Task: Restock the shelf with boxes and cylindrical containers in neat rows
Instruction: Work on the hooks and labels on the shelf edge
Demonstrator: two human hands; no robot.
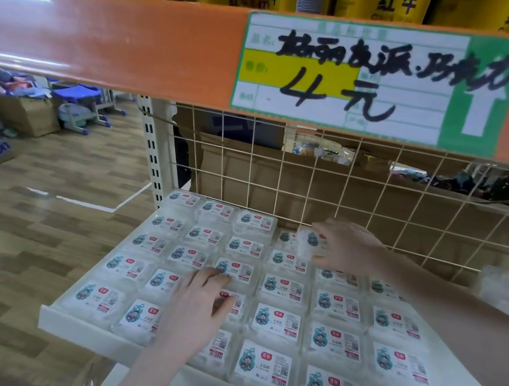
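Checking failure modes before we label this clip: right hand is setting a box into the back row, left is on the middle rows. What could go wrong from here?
1. The right hand holds a clear box tilted above the back row; it may land crooked or ride up on neighbours.
2. The left hand rests on packed boxes; pressing or sliding could skew those rows.
3. The wire grid stands close behind the right hand, so knuckles might catch it.
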